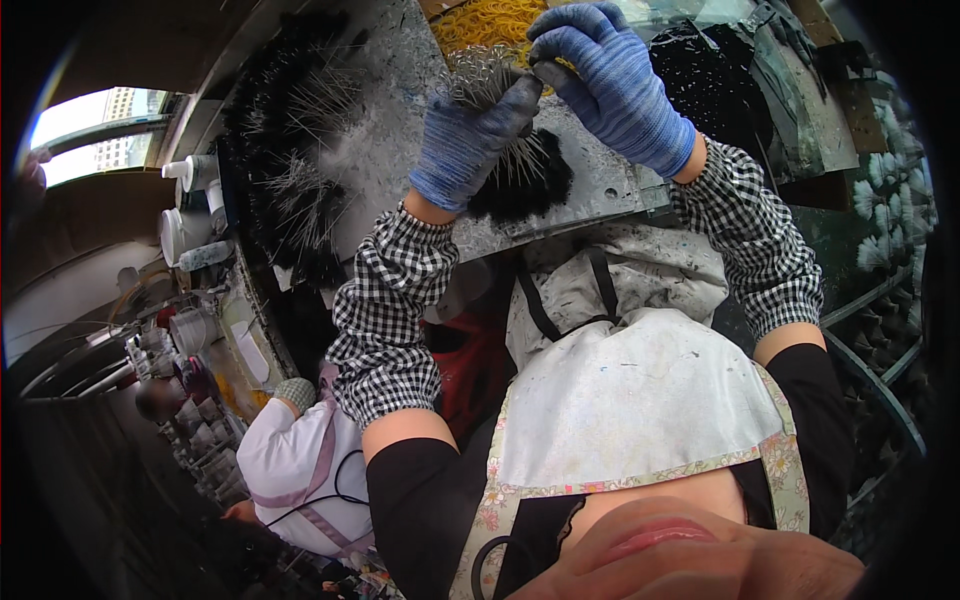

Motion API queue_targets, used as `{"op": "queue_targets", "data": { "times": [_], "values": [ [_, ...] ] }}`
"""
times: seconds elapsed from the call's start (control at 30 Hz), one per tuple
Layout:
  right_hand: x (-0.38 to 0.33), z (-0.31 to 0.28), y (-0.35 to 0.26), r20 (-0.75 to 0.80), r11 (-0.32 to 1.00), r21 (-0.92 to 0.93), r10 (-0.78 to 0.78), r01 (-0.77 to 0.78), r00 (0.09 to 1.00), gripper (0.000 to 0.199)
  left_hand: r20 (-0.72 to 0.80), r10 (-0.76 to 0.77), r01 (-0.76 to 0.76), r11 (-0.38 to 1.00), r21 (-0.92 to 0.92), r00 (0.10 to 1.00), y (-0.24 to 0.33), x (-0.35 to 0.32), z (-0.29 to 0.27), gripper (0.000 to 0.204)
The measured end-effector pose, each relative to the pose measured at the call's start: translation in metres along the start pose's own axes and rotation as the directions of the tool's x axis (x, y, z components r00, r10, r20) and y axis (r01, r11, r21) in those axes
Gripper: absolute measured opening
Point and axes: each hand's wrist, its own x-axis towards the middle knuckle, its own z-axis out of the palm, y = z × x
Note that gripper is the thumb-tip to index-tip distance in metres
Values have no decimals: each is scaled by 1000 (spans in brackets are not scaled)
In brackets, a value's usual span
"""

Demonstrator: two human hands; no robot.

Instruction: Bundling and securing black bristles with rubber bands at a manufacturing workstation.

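Two gloved hands above a counter [400,125], seen from the wearer's head. The left hand [462,142], in a blue knitted glove, has its fingers closed around a bundle of wire-stemmed brushes [482,72]; the silvery wire ends stand out above the grip, and the stems fan out below it toward a mass of black bristles [522,190] near the front edge of the counter. The right hand [612,88], gloved alike, is raised just beside the upper end of the bundle, its fingers bent and thumb and fingertips drawn close together; whether they grip anything cannot be told. Behind the bundle lies a heap of yellow rings [482,25]. To the left, a large pile of similar black brushes [300,150] spreads over the counter, wire stems pointing inward; to the right is a dark heap [705,80]. Checked sleeve covers [392,305] encase both forearms, and a pale apron [635,395] covers the chest. At lower left, a co-worker [300,465] in a white garment is partly visible
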Motion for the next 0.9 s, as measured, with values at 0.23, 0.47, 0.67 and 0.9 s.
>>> {"op": "queue_targets", "data": {
  "times": [0.23, 0.47, 0.67, 0.9],
  "values": [
    [-2, -19, 4, 149, 700, 681, 153, -213, 977, 14, -165, -233, 164, 923, -347, 959, -31, -12, -20, 30],
    [0, -2, -7, 80, 991, -124, -41, 50, 996, 21, 121, 43, -72, 966, 250, 992, -24, -4, -3, 31],
    [-36, 25, 17, 276, 664, 615, 324, -425, 905, 27, 123, -93, 53, 955, 292, 988, 1, -14, -24, 44],
    [-84, 4, 91, 384, 989, 110, -133, 97, 914, 47, -182, 333, -248, 893, 375, 925, -56, 19, 28, 30]
  ]
}}
